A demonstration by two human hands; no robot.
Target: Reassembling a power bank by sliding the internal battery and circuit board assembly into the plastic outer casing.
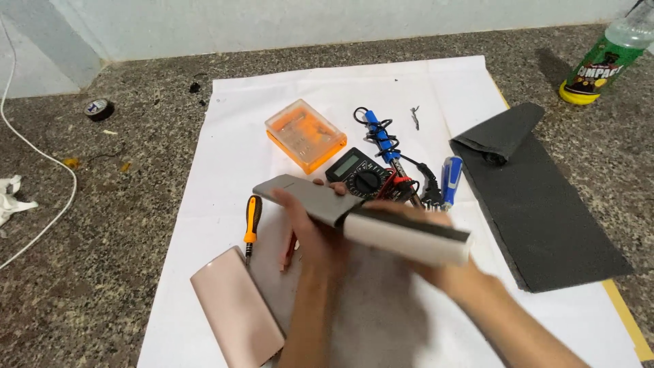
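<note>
White sheet (225, 136) on granite counter; left hand (306, 228) and right hand (436, 269) both clamp grey-white power bank (368, 221), raised for inspection; multimeter (361, 178) at 12 o'clock

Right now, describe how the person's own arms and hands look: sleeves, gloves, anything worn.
Both forearms come in bare from the bottom edge; no sleeve reaches into view. The left hand and the right hand wear no gloves. No watch, ring or band can be made out, though both hands are slightly blurred and the right one is largely hidden. Nothing is marked on them and no cable is attached.
</note>
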